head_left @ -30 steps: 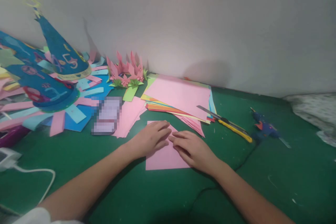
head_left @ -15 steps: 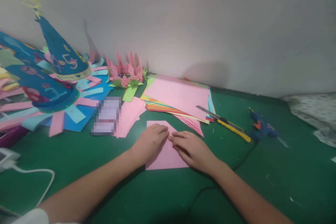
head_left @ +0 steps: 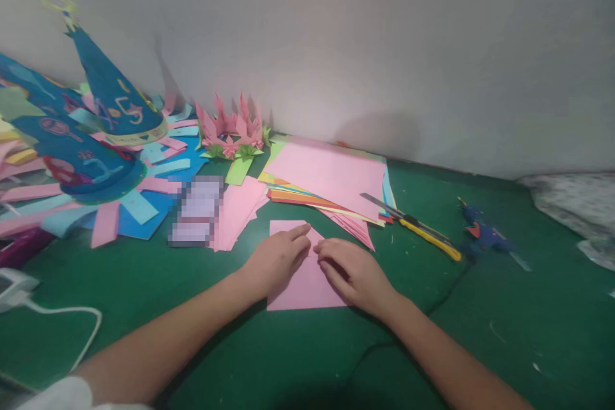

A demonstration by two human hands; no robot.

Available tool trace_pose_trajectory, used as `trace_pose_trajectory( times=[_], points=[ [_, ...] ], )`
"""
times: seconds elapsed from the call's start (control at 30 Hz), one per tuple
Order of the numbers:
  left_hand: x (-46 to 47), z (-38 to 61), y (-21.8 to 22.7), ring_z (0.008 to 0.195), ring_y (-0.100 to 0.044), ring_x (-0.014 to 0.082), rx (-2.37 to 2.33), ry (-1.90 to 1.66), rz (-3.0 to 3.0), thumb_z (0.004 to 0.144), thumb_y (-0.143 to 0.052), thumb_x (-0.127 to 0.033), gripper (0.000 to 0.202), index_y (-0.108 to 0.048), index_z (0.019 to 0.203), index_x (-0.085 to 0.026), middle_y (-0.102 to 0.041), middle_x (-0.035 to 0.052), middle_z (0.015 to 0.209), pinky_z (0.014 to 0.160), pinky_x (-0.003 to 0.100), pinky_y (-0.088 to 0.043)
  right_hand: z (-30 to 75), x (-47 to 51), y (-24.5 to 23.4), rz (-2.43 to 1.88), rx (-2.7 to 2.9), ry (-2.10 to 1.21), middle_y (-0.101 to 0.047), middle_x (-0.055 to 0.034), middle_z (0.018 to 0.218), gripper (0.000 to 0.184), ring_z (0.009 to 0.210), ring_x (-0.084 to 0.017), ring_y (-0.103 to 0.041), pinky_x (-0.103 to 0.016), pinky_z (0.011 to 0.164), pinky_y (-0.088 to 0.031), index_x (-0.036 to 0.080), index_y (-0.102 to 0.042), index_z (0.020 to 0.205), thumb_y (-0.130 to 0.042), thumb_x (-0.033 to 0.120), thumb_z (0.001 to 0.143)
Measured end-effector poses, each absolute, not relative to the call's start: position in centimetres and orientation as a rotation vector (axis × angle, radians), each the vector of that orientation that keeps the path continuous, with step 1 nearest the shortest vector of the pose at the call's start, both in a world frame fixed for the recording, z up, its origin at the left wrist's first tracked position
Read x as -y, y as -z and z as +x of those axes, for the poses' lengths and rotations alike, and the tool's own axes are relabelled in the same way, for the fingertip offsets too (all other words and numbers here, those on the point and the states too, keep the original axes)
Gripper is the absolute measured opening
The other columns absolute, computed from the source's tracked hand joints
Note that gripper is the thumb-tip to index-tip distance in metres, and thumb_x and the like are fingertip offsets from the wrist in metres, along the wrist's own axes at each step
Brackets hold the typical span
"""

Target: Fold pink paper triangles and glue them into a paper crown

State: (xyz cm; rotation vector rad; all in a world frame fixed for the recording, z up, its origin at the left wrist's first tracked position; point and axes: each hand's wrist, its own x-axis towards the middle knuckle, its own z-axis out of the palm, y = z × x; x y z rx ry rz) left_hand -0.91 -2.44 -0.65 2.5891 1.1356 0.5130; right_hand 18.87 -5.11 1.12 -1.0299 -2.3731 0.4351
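Note:
A small pink paper sheet [head_left: 302,285] lies flat on the green table [head_left: 240,346] in front of me, its top right corner folded down. My left hand [head_left: 275,261] rests on the sheet's left part with fingers stretched along the fold. My right hand [head_left: 353,273] presses on the right part, fingers curled and flat against the paper. The fingertips of both hands nearly meet near the sheet's upper middle.
A stack of coloured paper [head_left: 331,176] topped by pink lies behind, with a yellow utility knife [head_left: 423,230] at its right edge. A blue glue gun [head_left: 485,234] lies further right. Pink paper flowers [head_left: 233,131], blue cone hats [head_left: 115,99], paper strips and a white charger cable [head_left: 52,314] fill the left.
My left hand's fingers slid slightly down and right along the fold; my right hand's fingers curled in a little. The sheet stays in place.

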Motion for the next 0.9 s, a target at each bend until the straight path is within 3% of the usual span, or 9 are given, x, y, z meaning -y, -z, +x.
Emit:
trace_pose_trajectory(
  times=[0.23,0.43,0.7,0.9],
  points=[
    [2.51,-1.05,0.41,0.100,-0.063,0.0214,-1.147,-0.467,2.600,0.091,-0.044,-0.024,0.015,-0.058,0.090,-0.018,-0.048,0.0067,0.135,0.079,0.032,-0.054,18.94,4.53,0.00,-1.291,2.427,-0.228,-0.057,-0.0115,0.105,0.038,0.096,-0.024,-0.051,-0.044,0.086,-0.044,0.018,-0.049,0.126,-0.046,0.029,0.090],
    [2.25,-1.10,0.52,0.101,-0.063,0.0207,-1.104,-0.515,2.593,0.089,-0.047,-0.023,0.014,-0.060,0.089,-0.017,-0.049,0.0092,0.133,0.082,0.030,-0.053,18.94,4.57,-0.20,-1.386,2.494,-0.142,-0.057,-0.0098,0.109,0.041,0.100,-0.025,-0.049,-0.042,0.089,-0.039,0.020,-0.050,0.128,-0.044,0.036,0.091],
    [1.91,-1.34,0.24,0.104,-0.062,0.0216,-1.050,-0.566,2.495,0.090,-0.043,-0.018,0.019,-0.061,0.086,-0.016,-0.054,0.0122,0.128,0.084,0.032,-0.052,19.06,4.63,-0.25,-1.350,2.530,-0.111,-0.058,-0.0102,0.106,0.041,0.097,-0.023,-0.049,-0.041,0.087,-0.039,0.019,-0.050,0.129,-0.042,0.035,0.092],
    [1.56,-1.73,0.06,0.115,-0.055,0.0196,-1.008,-0.576,2.374,0.087,-0.047,-0.015,0.015,-0.061,0.086,-0.018,-0.062,0.0081,0.119,0.091,0.029,-0.048,19.19,4.67,0.02,-1.320,2.555,-0.061,-0.058,-0.0097,0.108,0.041,0.098,-0.023,-0.049,-0.039,0.087,-0.038,0.021,-0.048,0.131,-0.042,0.034,0.092]
  ],
)
